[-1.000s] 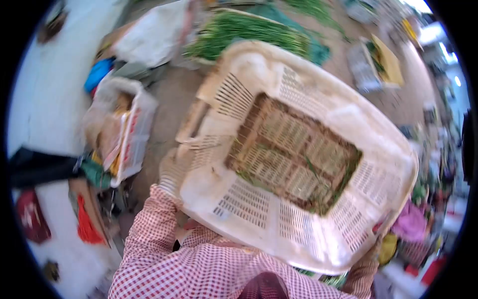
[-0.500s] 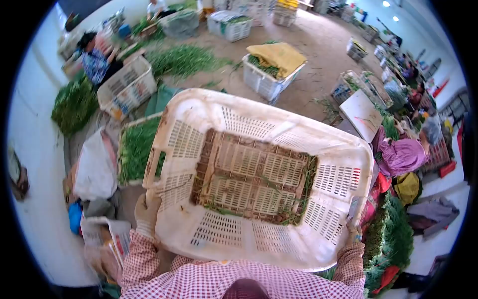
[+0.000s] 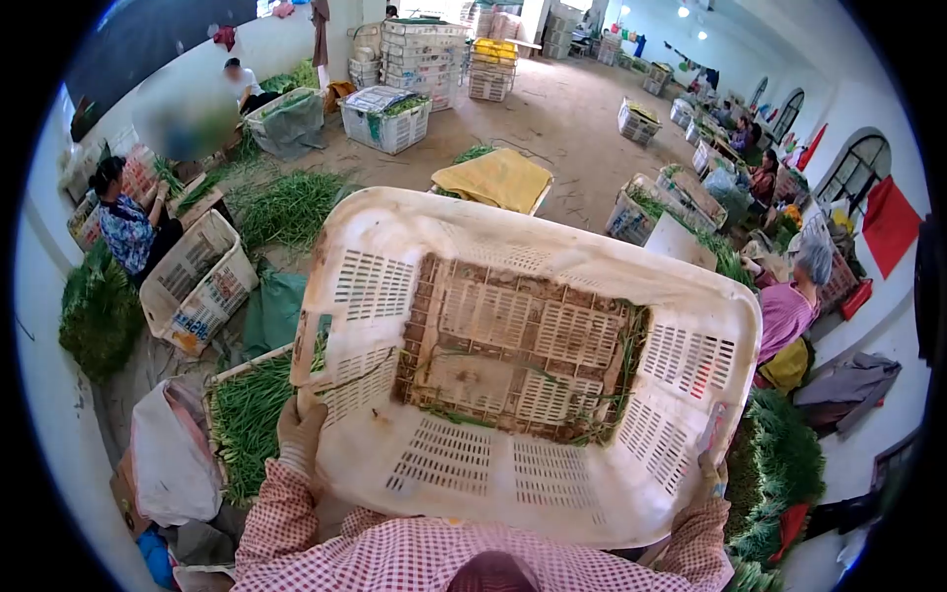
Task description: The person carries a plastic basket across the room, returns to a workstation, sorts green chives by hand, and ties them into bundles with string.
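A large white plastic basket with slotted walls fills the middle of the head view, its open top facing me. Brown dirt and a few green stalks cling to its bottom. My left hand, in a pale glove, is closed on the basket's left end below the handle slot. At the right end, my right hand grips the basket near the other handle; its fingers are partly hidden by the rim.
Left of the basket stands a crate of green stalks, with a white sack beside it. A yellow-covered crate is beyond. People sit at left and right; a green pile lies at right.
The view has turned and lifted, showing more of the room. The basket, tilted a second ago, now lies more level across the view. Both hands have kept hold of it.
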`<action>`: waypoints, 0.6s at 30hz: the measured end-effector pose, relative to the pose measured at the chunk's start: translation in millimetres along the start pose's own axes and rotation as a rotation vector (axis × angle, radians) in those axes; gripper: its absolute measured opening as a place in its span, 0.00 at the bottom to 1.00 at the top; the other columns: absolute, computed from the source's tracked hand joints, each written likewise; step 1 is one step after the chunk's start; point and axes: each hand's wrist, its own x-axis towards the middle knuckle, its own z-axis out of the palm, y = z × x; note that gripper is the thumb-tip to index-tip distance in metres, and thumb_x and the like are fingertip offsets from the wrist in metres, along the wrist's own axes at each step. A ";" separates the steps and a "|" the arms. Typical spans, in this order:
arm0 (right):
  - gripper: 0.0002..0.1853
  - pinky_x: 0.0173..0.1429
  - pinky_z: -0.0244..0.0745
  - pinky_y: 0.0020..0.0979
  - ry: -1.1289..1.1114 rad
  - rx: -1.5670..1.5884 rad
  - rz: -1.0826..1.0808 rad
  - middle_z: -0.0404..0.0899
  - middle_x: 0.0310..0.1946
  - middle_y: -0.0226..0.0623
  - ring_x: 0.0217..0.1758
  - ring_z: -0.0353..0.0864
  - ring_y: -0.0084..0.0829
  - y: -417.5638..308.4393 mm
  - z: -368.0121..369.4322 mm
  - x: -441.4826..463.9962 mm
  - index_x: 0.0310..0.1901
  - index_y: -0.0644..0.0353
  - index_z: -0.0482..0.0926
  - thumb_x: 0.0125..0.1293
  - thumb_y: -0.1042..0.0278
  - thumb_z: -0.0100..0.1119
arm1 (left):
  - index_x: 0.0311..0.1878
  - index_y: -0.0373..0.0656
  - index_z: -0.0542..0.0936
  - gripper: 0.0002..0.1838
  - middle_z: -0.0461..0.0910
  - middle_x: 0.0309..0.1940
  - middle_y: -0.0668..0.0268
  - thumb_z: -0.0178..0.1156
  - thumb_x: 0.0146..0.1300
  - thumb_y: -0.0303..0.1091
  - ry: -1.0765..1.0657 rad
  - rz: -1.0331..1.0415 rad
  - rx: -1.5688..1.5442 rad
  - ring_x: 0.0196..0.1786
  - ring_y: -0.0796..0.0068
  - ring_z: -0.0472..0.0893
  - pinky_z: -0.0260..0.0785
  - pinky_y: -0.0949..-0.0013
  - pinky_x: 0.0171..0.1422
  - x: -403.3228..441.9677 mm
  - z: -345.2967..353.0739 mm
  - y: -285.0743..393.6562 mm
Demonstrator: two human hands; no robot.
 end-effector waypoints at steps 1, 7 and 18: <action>0.27 0.46 0.74 0.32 0.019 0.002 0.005 0.78 0.43 0.37 0.40 0.78 0.33 -4.2 8.3 -12.4 0.55 0.61 0.72 0.54 0.59 0.64 | 0.51 0.39 0.75 0.18 0.78 0.39 0.68 0.62 0.56 0.29 -0.032 0.024 0.010 0.39 0.75 0.75 0.69 0.71 0.46 16.2 -3.7 7.3; 0.28 0.46 0.73 0.32 0.130 0.037 0.015 0.78 0.43 0.37 0.40 0.78 0.33 -11.8 33.1 -63.2 0.56 0.61 0.72 0.54 0.60 0.64 | 0.56 0.37 0.73 0.24 0.79 0.46 0.63 0.64 0.54 0.28 -0.211 -0.009 -0.087 0.46 0.73 0.78 0.71 0.69 0.50 84.4 -15.2 8.3; 0.28 0.47 0.73 0.32 0.198 0.078 0.082 0.77 0.44 0.38 0.41 0.77 0.33 -1.0 76.6 10.3 0.56 0.62 0.71 0.53 0.62 0.64 | 0.52 0.37 0.76 0.20 0.80 0.39 0.67 0.65 0.55 0.31 -0.190 -0.068 0.005 0.41 0.77 0.76 0.69 0.71 0.47 170.7 109.7 27.7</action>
